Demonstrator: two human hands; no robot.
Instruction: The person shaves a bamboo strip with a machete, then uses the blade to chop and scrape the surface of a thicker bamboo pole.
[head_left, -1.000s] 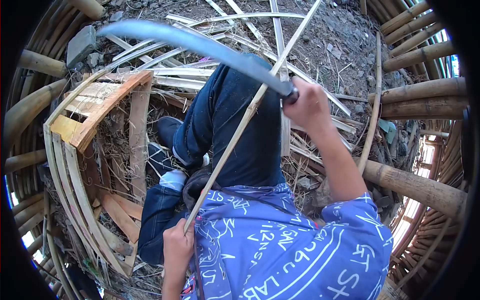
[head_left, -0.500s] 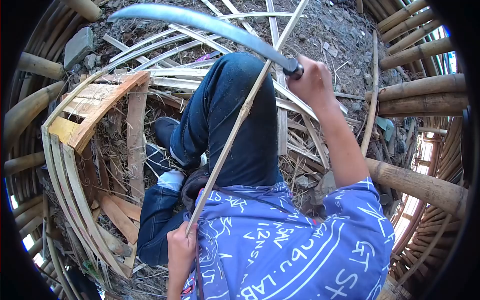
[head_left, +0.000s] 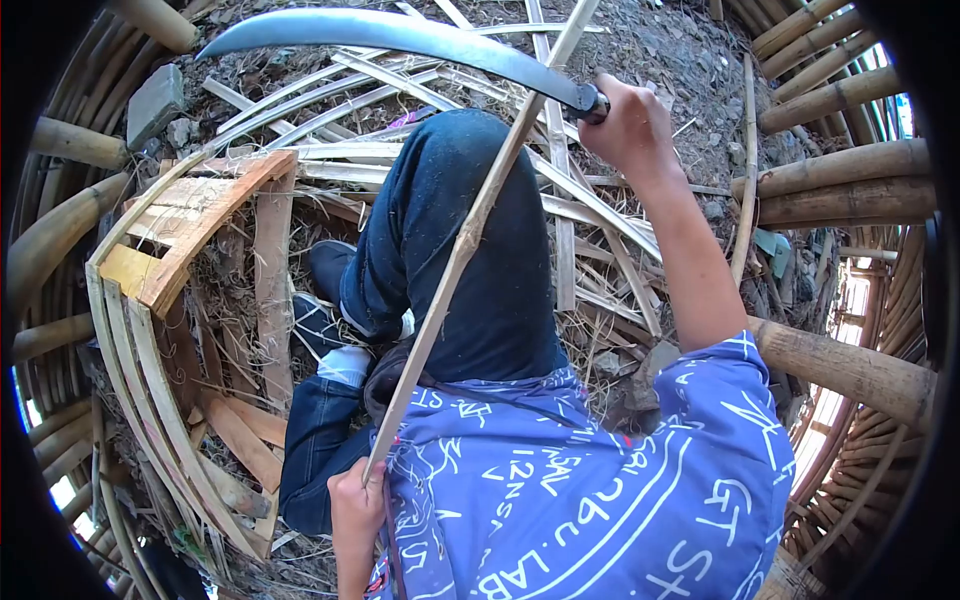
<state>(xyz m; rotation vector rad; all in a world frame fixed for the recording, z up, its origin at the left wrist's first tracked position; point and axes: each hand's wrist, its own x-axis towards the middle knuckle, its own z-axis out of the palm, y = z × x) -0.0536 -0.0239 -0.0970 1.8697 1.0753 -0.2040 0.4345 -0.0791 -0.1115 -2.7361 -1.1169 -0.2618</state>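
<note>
A long curved machete is in my right hand, my fingers wrapped round its dark handle. Its blade points left and crosses the upper part of a bamboo strip. My left hand is closed on the strip's lower end, close against my shirt. From there the strip slants up and right, passing over my raised knee. A knobby node shows near its middle.
A wooden frame with bent slats stands on the left. Split bamboo strips lie across the soil ahead, among shavings. A concrete block sits upper left. Bamboo poles flank both sides.
The machete and my right hand have shifted slightly, the blade tip moving left and a little down. The bamboo strip has moved slightly left, along with my left hand, which is a bit lower.
</note>
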